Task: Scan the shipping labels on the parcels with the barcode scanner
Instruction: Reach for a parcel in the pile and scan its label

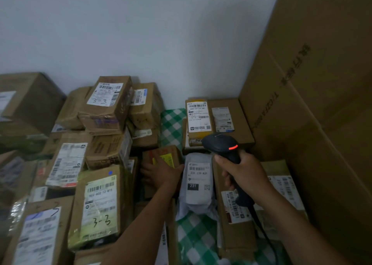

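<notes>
Black scanner (221, 145) at four o'clock in the view, handle wrapped tight by the fingers and thumb of the right hand (243, 174), red light (233, 147) glowing on top of its head, cord (261, 230) trailing toward five o'clock. Nose aimed toward twelve o'clock, at a brown box (239, 111) with a white label (198, 117) just beyond. Grey bag (198, 202) with a printed label (198, 176) at nine o'clock of the right hand, lying on green checked cloth (173, 123). Left hand (161, 174) laid on a small brown box (175, 150) bearing a yellow sticker (166, 159), at nine o'clock of the grey bag; fingers blurred, spread over the top, any curl round the far edge impossible to tell. Heaped cardboard boxes (108, 111) from seven to ten o'clock, two marked 3-3. Tall carton (312, 103) at two o'clock, pale wall (141, 33) at twelve.
</notes>
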The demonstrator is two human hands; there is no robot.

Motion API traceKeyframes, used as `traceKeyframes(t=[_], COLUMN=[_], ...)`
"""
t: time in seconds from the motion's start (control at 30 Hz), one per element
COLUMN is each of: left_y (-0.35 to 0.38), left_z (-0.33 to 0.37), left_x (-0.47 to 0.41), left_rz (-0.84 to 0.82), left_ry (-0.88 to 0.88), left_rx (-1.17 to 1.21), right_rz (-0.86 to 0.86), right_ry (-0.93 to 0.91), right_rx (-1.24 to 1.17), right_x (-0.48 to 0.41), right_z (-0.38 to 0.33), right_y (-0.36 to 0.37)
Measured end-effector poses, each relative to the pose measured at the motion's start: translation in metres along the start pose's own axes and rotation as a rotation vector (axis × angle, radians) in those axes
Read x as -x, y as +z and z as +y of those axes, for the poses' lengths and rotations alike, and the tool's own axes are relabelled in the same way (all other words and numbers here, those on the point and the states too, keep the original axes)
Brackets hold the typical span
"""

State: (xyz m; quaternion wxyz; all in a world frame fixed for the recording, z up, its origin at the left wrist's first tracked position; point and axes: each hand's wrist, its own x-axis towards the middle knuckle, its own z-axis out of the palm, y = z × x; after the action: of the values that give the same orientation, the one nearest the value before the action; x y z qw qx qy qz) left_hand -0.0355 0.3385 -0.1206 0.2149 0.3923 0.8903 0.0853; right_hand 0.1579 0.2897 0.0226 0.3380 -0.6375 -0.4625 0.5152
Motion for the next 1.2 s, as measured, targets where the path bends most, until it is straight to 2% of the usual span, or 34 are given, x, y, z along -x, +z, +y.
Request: traceKeyframes(t=[0.2,0.4,0.5,0.63,0.73,0.8,0.9,0.97,1.03,1.1,1.2], left_y=[-0.021,-0.081,-0.113,-0.138,-0.149,-0.156,-0.168,-0.175,-0.183,-0.190,-0.208], left_z=[0.000,0.007,0.013,0.018,0.010,0.001,-0.015,-0.025,-0.032,-0.039,-0.047], left_x=[0.014,0.049,0.080,0.122,0.138,0.141,0.142,0.147,0.155,0.161,0.161], left_rz=[0.115,0.235,0.237,0.079,0.035,-0.042,-0.224,-0.422,-0.583,-0.597,-0.462], left_ry=[0.112,0.274,0.356,0.393,0.474,0.440,0.415,0.474,0.565,0.584,0.525], left_rx=[0.233,0.385,0.478,0.622,0.690,0.813,0.946,1.039,1.005,0.969,0.986], right_rz=[-0.007,-0.086,-0.127,-0.154,-0.097,-0.060,-0.029,-0.016,0.004,0.030,-0.003], right_ry=[-0.034,-0.066,-0.097,-0.121,-0.121,-0.120,-0.117,-0.099,-0.088,-0.108,-0.190], right_rx=[-0.030,-0.145,-0.188,-0.268,-0.334,-0.371,-0.453,-0.489,-0.501,-0.465,-0.267], right_x=[0.004,0.017,0.027,0.048,0.059,0.067,0.081,0.091,0.100,0.109,0.126], right_z=[-0.004,-0.021,-0.029,-0.042,-0.044,-0.045,-0.046,-0.048,-0.049,-0.049,-0.048], right_y=[-0.002,-0.003,-0.001,-0.001,-0.012,-0.024,-0.036,-0.037,-0.036,-0.038,-0.044])
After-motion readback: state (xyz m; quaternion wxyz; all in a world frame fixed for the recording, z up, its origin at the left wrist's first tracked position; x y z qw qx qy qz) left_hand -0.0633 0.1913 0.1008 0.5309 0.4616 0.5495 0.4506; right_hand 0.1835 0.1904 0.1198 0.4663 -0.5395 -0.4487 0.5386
